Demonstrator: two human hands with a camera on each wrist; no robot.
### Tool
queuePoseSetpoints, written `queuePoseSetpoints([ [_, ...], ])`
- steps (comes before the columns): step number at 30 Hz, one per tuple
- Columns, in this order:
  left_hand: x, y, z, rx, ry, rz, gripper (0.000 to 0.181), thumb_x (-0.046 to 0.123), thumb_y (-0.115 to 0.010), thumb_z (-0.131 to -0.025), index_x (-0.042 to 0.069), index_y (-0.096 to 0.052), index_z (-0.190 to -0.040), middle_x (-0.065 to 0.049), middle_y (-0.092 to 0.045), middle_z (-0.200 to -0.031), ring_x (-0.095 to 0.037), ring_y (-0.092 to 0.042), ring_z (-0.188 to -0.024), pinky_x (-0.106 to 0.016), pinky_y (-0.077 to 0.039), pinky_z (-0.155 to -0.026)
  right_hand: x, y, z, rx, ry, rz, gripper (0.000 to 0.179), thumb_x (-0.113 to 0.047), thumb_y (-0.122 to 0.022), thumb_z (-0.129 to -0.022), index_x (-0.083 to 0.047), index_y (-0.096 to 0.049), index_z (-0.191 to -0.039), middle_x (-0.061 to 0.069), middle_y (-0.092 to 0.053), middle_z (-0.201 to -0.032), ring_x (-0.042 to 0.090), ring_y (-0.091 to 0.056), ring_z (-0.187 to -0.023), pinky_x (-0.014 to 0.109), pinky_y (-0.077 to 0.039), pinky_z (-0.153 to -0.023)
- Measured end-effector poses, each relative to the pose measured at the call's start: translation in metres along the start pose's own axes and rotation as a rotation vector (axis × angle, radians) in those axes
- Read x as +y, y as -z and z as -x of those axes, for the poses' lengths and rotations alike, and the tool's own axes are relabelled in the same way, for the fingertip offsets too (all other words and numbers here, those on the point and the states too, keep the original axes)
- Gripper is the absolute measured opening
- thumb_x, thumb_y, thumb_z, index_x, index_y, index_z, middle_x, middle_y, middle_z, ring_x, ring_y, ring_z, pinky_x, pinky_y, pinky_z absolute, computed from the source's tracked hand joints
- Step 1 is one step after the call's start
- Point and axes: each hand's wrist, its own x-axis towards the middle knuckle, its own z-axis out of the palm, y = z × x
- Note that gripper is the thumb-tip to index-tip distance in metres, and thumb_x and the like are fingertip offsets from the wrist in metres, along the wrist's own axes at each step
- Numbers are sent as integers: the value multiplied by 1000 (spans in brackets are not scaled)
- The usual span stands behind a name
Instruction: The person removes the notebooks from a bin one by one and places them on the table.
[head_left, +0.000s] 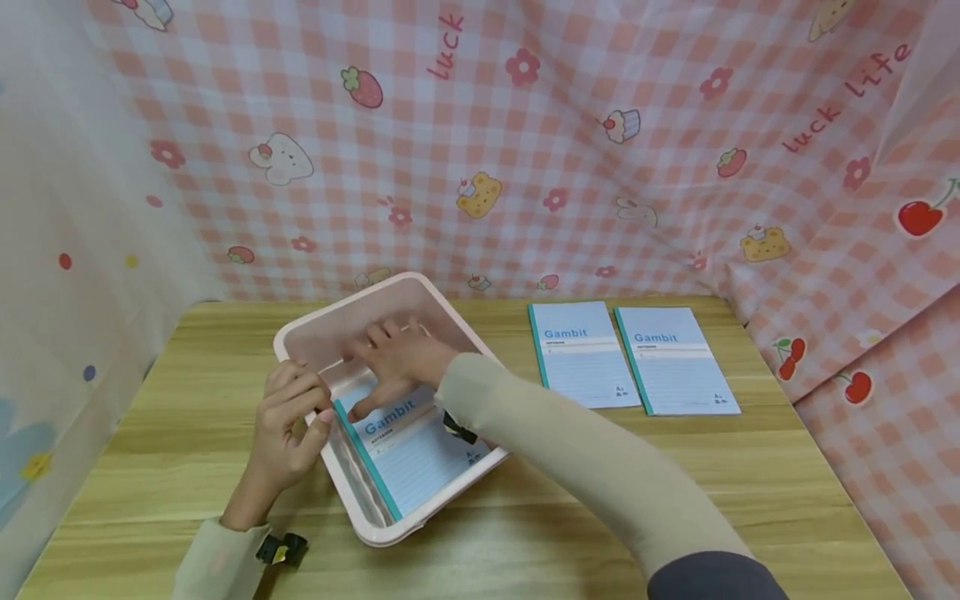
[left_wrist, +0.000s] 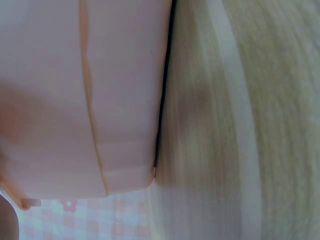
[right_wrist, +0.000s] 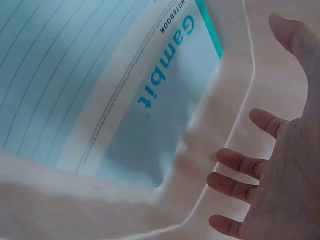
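Note:
A pale pink plastic bin (head_left: 375,534) stands turned at an angle on the table. Inside it lies a light blue "Gambit" notebook (head_left: 423,475) with a green spine, flat and cover up. My left hand (head_left: 287,417) grips the bin's left rim, fingers bent over it. Within the bin, my right hand (head_left: 397,362) is spread over the notebook's upper end. The right wrist view shows its fingers (right_wrist: 232,187) apart and holding nothing, beside the notebook's top edge. In the left wrist view the bin's outer wall (left_wrist: 125,100) fills the left side.
Two matching notebooks, one (head_left: 585,358) nearer the bin and another (head_left: 678,362) to its right, lie side by side at the back right. The wooden table (head_left: 600,533) ends at a pink checked cloth (head_left: 487,125) behind.

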Motion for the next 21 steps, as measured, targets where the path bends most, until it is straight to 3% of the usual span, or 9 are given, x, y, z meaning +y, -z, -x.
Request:
queuePoseSetpoints([
  [5, 0, 0, 1, 1, 8, 1, 44, 32, -55, -99, 11, -54, -60, -5, -55, -67, -24, -44, -78, -34, -32, -98, -6, -6, -6, -15, -18, 46, 99, -93, -47, -76, -44, -21, -158, -2, -27, -164, 18, -31, -147, 48, -36, -113],
  [8, 1, 0, 0, 7, 9, 6, 42, 31, -56, -98, 11, -54, -60, -5, -55, -67, -23, -44, -77, -36, -33, -99, -10, -10, -9, -30, -9, 71, 98, -93, -49, -75, -44, -25, -156, -3, -28, -164, 16, -33, -147, 46, -37, -112],
  [15, 3, 1, -1, 13, 8, 11, 40, 29, -56, -96, 10, -54, -60, -5, -55, -67, -23, -44, -77, -37, -34, -100, -14, -21, -10, -44, 22, 73, 91, -89, -57, -75, -42, -32, -149, -7, -33, -160, 16, -30, -148, 47, -25, -121],
  [21, 2, 1, -1, 11, 2, 1, 40, 29, -56, -96, 11, -55, -61, -5, -55, -67, -24, -45, -79, -35, -33, -96, -13, -26, -6, -32, 22, 93, 89, -88, -61, -73, -44, -34, -146, -4, -31, -159, 18, -27, -150, 50, -22, -124],
])
